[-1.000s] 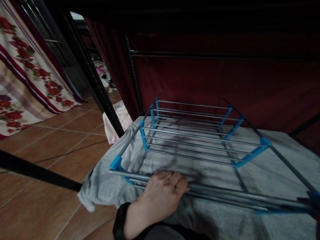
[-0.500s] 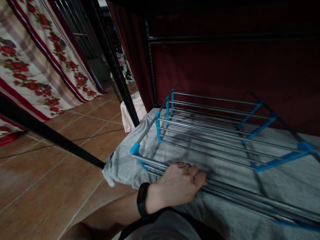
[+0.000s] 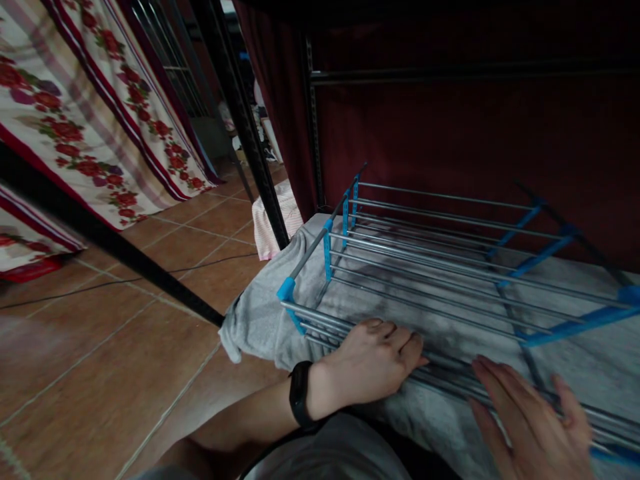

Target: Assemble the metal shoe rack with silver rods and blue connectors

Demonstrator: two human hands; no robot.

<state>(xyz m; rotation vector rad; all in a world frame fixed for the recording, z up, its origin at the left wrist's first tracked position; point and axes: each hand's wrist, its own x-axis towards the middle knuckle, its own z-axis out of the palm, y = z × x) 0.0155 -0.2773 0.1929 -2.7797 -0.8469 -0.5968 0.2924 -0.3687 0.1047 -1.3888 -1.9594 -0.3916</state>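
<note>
A folding drying rack [image 3: 430, 261] with grey metal rods and blue plastic joints lies on a grey cloth [image 3: 265, 313]. My left hand [image 3: 380, 357], with a black band [image 3: 300, 393] on its wrist, is wrapped over the bundled rods along the near side. Its fingertips are hidden behind the rods. To its right, my right hand [image 3: 535, 417] lies over the same near rods with fingers stretched out and thumb apart. Whether its palm touches the metal I cannot tell.
Black metal frame posts [image 3: 245, 120] stand left of the cloth, and a slanted bar [image 3: 115, 240] crosses the tiled floor [image 3: 200, 373]. A dark red curtain [image 3: 450, 127] hangs behind the rack. A floral curtain [image 3: 100, 120] hangs at far left, with a cable [image 3: 210, 264] on the floor.
My right hand has come into view at the lower right, over the near rods. My left hand keeps its grip. The whole view has shifted slightly, moving the scene rightward.
</note>
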